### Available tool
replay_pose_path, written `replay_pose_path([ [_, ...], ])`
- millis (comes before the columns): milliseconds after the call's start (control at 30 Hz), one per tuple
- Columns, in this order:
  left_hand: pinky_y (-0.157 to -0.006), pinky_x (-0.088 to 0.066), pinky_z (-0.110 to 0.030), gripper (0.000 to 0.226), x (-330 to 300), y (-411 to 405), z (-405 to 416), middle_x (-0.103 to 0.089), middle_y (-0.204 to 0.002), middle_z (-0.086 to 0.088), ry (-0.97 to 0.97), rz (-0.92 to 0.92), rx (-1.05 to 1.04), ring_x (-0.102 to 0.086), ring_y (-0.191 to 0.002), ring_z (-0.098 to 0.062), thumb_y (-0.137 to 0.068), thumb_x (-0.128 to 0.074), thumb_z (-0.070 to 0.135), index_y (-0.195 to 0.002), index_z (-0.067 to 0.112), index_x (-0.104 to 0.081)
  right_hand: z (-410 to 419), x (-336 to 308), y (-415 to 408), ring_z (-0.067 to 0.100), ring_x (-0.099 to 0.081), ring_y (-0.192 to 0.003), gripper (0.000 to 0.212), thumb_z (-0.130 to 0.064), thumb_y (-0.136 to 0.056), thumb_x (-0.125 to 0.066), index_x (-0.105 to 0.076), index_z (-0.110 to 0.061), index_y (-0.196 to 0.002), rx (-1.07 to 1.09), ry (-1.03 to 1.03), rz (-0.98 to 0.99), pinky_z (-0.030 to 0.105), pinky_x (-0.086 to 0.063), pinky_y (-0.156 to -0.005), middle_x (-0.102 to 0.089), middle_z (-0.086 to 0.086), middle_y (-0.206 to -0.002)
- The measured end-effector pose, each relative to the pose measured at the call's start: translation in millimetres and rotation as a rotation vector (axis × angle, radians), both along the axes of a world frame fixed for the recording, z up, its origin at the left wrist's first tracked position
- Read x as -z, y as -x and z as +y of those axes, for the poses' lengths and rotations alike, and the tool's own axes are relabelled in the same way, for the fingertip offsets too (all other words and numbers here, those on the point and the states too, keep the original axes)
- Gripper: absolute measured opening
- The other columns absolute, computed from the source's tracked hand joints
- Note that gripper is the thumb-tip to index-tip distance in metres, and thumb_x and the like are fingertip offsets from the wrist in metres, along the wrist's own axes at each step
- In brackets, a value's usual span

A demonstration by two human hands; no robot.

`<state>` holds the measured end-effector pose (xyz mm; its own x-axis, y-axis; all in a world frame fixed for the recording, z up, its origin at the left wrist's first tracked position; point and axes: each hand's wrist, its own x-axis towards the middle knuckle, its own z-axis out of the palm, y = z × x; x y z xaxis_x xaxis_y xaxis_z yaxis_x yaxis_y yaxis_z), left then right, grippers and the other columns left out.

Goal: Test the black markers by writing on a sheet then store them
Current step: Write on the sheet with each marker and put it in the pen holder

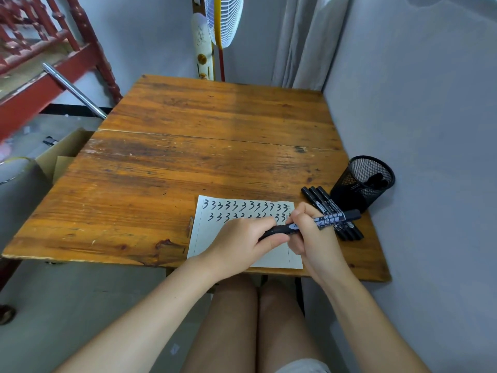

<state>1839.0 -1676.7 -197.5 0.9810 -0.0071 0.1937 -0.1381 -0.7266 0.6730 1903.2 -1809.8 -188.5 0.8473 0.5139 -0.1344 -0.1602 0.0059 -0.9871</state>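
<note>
A white sheet (207, 232) with two rows of handwritten black "3" marks lies at the table's near edge. Over it, both hands hold one black marker (329, 218) lying roughly level. My left hand (242, 243) grips its left end, where the cap or tip is hidden by my fingers. My right hand (309, 235) grips the barrel near the middle. Three more black markers (318, 196) lie side by side on the table to the right of the sheet. A black mesh pen holder (363, 181) stands beyond them with a few markers inside.
The wooden table (188, 157) stands against a grey wall (416, 103) on the right. A standing fan (220, 22) is behind the far edge. A cardboard box (61, 154) and red wooden furniture (40, 63) are on the left. My knees sit under the near edge.
</note>
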Motion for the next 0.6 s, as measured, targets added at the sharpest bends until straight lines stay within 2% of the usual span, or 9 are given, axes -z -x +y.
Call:
replay_pose_path([
  [100, -0.041, -0.023, -0.018, 0.041, -14.1, 0.5, -0.2, -0.032, -0.045, 0.011, 0.534, 0.281, 0.139, -0.028, -0.04, -0.007, -0.086, -0.039, 0.044, -0.056, 0.017, -0.039, 2.8, -9.2, -1.8, 0.003, -0.025, -0.033, 0.037, -0.004, -0.09, -0.038, -0.032, -0.015, -0.056, -0.088, -0.065, -0.032, 0.017, -0.022, -0.038, -0.032, -0.01, -0.04],
  [167, -0.038, -0.019, -0.019, 0.043, -19.5, -0.6, 5.4, -0.025, -0.042, 0.009, 0.731, 0.436, 0.219, -0.021, -0.038, -0.011, -0.085, -0.038, 0.045, -0.052, 0.019, -0.031, 4.8, -11.8, -2.3, 0.003, -0.026, -0.033, 0.032, -0.011, -0.086, -0.039, -0.034, -0.017, -0.055, -0.137, -0.096, -0.074, 0.016, -0.023, -0.037, -0.033, -0.01, -0.041],
  [200, -0.037, -0.018, -0.019, 0.044, -20.4, -2.2, 8.3, -0.023, -0.042, 0.008, 0.763, 0.482, 0.244, -0.019, -0.037, -0.011, -0.086, -0.038, 0.045, -0.051, 0.02, -0.029, 5.2, -11.3, -3.2, 0.003, -0.026, -0.034, 0.031, -0.014, -0.085, -0.04, -0.036, -0.019, -0.055, -0.156, -0.093, -0.088, 0.016, -0.023, -0.038, -0.033, -0.01, -0.042],
  [300, -0.037, -0.019, -0.018, 0.044, -22.8, -8.5, 15.2, -0.022, -0.043, 0.008, 0.725, 0.503, 0.252, -0.017, -0.039, -0.011, -0.085, -0.039, 0.046, -0.051, 0.021, -0.028, -0.3, -12.1, -7.7, 0.005, -0.028, -0.036, 0.024, -0.026, -0.085, -0.049, -0.048, -0.019, -0.062, -0.166, -0.046, -0.116, 0.02, -0.02, -0.039, -0.035, -0.009, -0.043],
  [400, -0.039, -0.019, -0.018, 0.04, -27.1, -11.8, 23.9, -0.025, -0.044, 0.012, 0.696, 0.437, 0.2, -0.019, -0.04, -0.01, -0.086, -0.041, 0.043, -0.054, 0.019, -0.035, -15.9, -23.1, -15.8, 0.005, -0.034, -0.036, 0.019, -0.027, -0.09, -0.051, -0.058, -0.016, -0.077, -0.02, -0.065, -0.073, 0.019, -0.023, -0.037, -0.043, -0.006, -0.043],
  [500, -0.044, -0.024, -0.021, 0.033, -22.1, -11.0, 27.2, -0.032, -0.046, 0.012, 0.64, 0.391, 0.111, -0.026, -0.044, -0.009, -0.081, -0.046, 0.047, -0.073, 0.015, -0.05, -34.2, -44.6, -26.0, 0.006, -0.043, -0.042, 0.019, -0.021, -0.094, -0.052, -0.062, -0.024, -0.078, 0.117, 0.047, -0.259, 0.015, -0.032, -0.039, -0.056, -0.004, -0.052],
  [533, -0.047, -0.028, -0.023, 0.031, -15.8, -10.1, 26.9, -0.037, -0.049, 0.013, 0.515, 0.376, 0.07, -0.031, -0.047, -0.009, -0.078, -0.05, 0.051, -0.079, 0.02, -0.052, -40.8, -52.7, -31.2, 0.006, -0.046, -0.045, 0.019, -0.022, -0.093, -0.053, -0.061, -0.029, -0.078, 0.194, 0.081, -0.356, 0.016, -0.035, -0.041, -0.058, -0.006, -0.054],
  [600, -0.056, -0.033, -0.026, 0.03, 5.6, -5.6, 26.7, -0.045, -0.061, 0.014, 0.056, 0.355, 0.014, -0.041, -0.059, -0.008, -0.075, -0.056, 0.057, -0.081, 0.029, -0.049, -56.2, -68.4, -46.7, 0.007, -0.053, -0.056, 0.014, -0.03, -0.092, -0.053, -0.059, -0.033, -0.08, 0.442, 0.162, -0.567, 0.022, -0.044, -0.053, -0.06, -0.01, -0.062],
])
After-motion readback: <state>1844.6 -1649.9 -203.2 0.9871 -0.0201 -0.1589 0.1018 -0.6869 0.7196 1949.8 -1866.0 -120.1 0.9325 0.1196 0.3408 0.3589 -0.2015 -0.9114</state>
